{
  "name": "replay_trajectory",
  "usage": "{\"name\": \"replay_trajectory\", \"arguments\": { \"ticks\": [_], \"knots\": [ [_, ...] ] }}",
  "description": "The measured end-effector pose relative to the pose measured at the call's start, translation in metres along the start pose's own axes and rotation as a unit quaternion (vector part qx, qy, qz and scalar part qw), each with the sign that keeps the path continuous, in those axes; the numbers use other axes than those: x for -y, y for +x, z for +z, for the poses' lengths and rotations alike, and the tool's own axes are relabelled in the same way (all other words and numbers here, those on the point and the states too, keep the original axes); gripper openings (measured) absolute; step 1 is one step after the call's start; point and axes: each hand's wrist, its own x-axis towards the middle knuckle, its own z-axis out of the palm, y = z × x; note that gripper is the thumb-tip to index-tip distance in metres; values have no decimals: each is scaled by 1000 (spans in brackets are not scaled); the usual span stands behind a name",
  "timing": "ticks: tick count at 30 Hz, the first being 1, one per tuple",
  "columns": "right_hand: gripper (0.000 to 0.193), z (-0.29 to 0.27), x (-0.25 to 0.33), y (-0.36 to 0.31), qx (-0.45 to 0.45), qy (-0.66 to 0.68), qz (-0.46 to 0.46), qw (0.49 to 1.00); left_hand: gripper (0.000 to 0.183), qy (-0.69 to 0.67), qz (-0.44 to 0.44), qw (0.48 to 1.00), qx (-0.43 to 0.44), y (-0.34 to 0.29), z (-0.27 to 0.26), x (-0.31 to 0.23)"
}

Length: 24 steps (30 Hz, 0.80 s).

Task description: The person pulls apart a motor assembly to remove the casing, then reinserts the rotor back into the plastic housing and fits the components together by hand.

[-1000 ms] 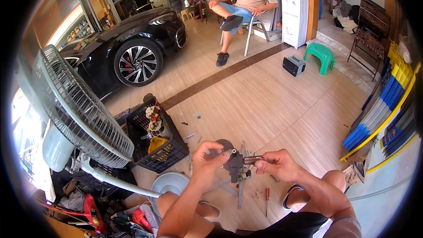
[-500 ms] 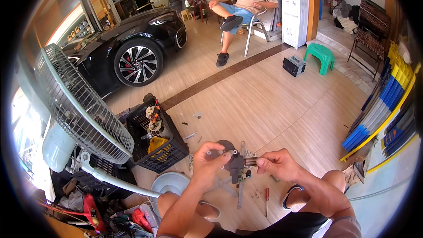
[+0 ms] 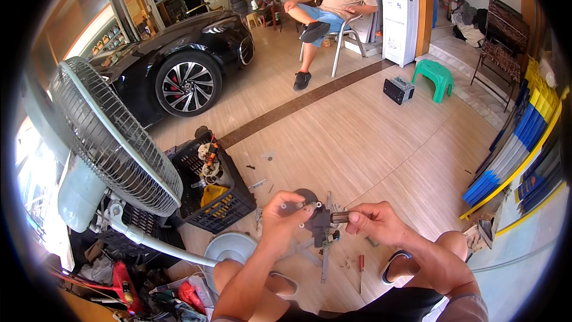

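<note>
My left hand (image 3: 282, 219) grips a black gear housing (image 3: 320, 222) with a round dark disc-shaped part behind the fingers. Between thumb and fingers of my right hand (image 3: 379, 223) is a short shiny metal cylinder (image 3: 339, 217), lying level against the housing's right side. Whether it sits inside the housing or only touches it, I cannot tell. Below them on the floor lie a red-handled screwdriver (image 3: 361, 263) and a long grey metal strip (image 3: 325, 265), partly covered by the housing. Several small pieces are scattered near the screwdriver.
To the left stand a black plastic crate (image 3: 221, 207) of parts, a large fan (image 3: 119, 137) and a grey-blue basin (image 3: 229, 245). Farther off are a black car (image 3: 179, 59), a seated person (image 3: 336, 0), a green stool (image 3: 434, 77) and a boxy electronic unit (image 3: 398, 90).
The view has shifted very slightly. Both hands keep their hold, and the metal cylinder stays at the housing's right side.
</note>
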Motion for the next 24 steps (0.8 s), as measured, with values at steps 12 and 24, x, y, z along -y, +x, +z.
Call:
{"name": "replay_trajectory", "arguments": {
  "ticks": [12, 24],
  "knots": [
    [35, 3, 3, 1, 4, 19, -8, 1000, 22, 6, -7, 1000, 2, -1, -2, -1],
    [33, 4, 5, 1, 0, 30, 20, 999, 22, 13, 0, 1000, -1, -1, -2, 0]
  ]
}}
